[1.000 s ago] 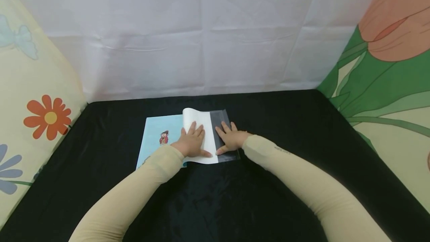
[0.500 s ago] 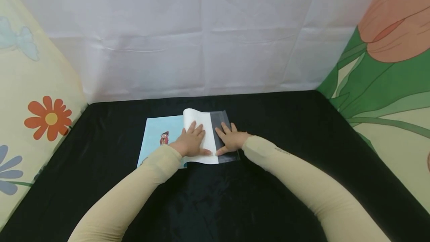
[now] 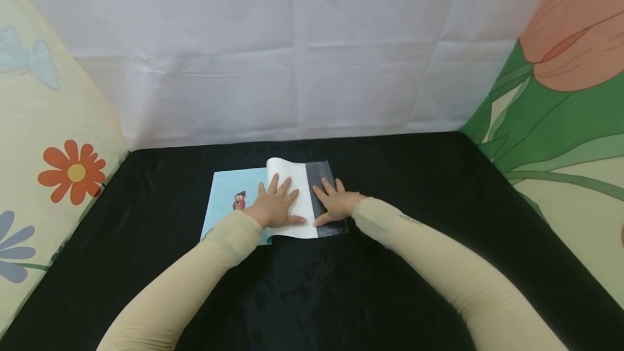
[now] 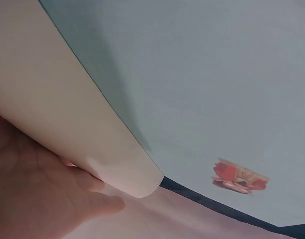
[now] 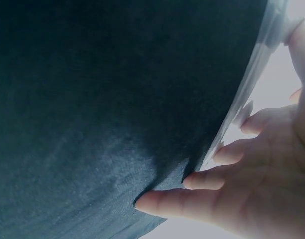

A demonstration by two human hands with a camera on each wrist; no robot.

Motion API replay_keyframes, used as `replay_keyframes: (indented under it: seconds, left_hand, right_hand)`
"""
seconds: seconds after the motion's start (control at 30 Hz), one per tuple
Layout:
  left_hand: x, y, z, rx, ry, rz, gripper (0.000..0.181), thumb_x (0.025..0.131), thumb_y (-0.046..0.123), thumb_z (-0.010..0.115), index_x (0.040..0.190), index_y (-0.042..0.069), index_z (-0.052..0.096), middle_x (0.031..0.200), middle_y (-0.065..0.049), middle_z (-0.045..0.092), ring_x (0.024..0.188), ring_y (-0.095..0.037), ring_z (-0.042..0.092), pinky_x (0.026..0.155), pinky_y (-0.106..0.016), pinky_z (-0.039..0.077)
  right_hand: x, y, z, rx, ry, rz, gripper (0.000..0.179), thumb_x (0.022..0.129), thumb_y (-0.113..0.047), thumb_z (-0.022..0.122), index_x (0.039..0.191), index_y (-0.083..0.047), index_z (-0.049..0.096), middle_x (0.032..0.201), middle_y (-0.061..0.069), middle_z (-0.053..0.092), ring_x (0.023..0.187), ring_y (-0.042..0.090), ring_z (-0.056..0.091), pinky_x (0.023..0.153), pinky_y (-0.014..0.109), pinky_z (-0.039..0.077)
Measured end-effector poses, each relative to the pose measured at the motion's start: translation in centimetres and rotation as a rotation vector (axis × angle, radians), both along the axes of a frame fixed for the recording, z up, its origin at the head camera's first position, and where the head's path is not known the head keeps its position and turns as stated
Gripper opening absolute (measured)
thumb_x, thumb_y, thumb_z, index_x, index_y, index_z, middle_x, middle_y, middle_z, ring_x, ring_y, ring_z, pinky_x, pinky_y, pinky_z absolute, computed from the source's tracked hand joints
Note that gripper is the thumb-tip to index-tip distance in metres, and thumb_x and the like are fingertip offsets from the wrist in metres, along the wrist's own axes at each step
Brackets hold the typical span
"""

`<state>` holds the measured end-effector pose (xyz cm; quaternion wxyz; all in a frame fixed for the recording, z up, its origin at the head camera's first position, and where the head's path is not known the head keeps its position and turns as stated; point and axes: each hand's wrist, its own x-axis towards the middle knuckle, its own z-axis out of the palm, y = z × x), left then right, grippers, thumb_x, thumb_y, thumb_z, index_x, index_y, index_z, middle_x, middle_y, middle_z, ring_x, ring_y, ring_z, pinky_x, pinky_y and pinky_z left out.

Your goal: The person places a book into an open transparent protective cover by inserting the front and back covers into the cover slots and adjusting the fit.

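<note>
– Where's the light-blue booklet (image 3: 226, 186)?
– Left of centre on the black tablecloth (image 3: 312, 297), with a small cartoon figure (image 3: 239, 200) in red on its cover.
– And the white sheet (image 3: 287, 168)?
– It overlaps the booklet's right part, and its left side bulges up in a rounded curl. I can't tell whether the two are joined.
– What's to the right of it?
– A clear plastic cover (image 3: 317, 169), a strip of it showing beyond the sheet's straight right edge.
– How are the hands placed?
– The left hand (image 3: 275, 206) rests on the white sheet, fingers spread and pointing to the far side, thumb out to the right. The right hand (image 3: 336, 202) lies on the plastic cover, fingers spread too, its thumb tip at the sheet's edge, just beside the left thumb. Neither hand pinches anything.
– And around them?
– Cream sleeves (image 3: 429, 251) on both arms, a creased white backdrop (image 3: 292, 42) on the far side, a red-orange flower print (image 3: 70, 171) at left and a large tulip print (image 3: 575, 31) at right.
</note>
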<state>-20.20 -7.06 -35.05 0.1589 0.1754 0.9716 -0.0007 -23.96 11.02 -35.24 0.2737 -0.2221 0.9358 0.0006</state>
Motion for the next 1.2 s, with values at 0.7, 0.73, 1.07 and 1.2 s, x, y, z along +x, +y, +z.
replay_keyframes:
  seconds: [0.7, 0.73, 1.07, 1.2]
  left_hand:
    - [-0.3, 0.4, -0.3, -0.021, -0.008, 0.017, 0.087, 0.092, 0.063, 0.05, 0.155, 0.009, 0.022, 0.163, -0.011, 0.005, 0.146, -0.038, -0.007, 0.112, -0.062, 0.008]
    - [-0.3, 0.4, -0.3, -0.023, -0.01, 0.018, 0.088, 0.092, 0.063, 0.049, 0.155, 0.009, 0.021, 0.163, -0.011, 0.005, 0.146, -0.038, -0.008, 0.112, -0.062, 0.008]
    - [-0.4, 0.9, -0.4, -0.049, -0.008, 0.014, 0.089, 0.092, 0.064, 0.047, 0.155, 0.008, 0.02, 0.163, -0.011, 0.004, 0.146, -0.037, -0.008, 0.112, -0.062, 0.009]
    - [-0.4, 1.0, -0.5, -0.054, -0.011, 0.015, 0.089, 0.092, 0.065, 0.047, 0.155, 0.007, 0.02, 0.163, -0.011, 0.005, 0.146, -0.037, -0.007, 0.112, -0.061, 0.009]
  right_hand:
    - [-0.3, 0.0, -0.2, -0.004, -0.018, -0.003, 0.098, 0.09, -0.057, 0.058, 0.157, -0.01, 0.004, 0.161, 0.017, -0.009, 0.144, 0.044, -0.008, 0.103, 0.072, 0.02]
    - [-0.3, 0.0, -0.1, -0.005, -0.016, 0.0, 0.097, 0.09, -0.057, 0.058, 0.157, -0.01, 0.005, 0.161, 0.017, -0.009, 0.144, 0.045, -0.008, 0.102, 0.072, 0.02]
    - [-0.1, 0.0, 0.0, -0.005, -0.015, 0.005, 0.097, 0.09, -0.057, 0.057, 0.157, -0.01, 0.005, 0.161, 0.018, -0.009, 0.144, 0.046, -0.007, 0.101, 0.073, 0.02]
    - [-0.2, 0.1, 0.0, -0.001, -0.017, 0.005, 0.097, 0.09, -0.057, 0.057, 0.157, -0.011, 0.004, 0.161, 0.017, -0.01, 0.144, 0.045, -0.008, 0.102, 0.073, 0.02]
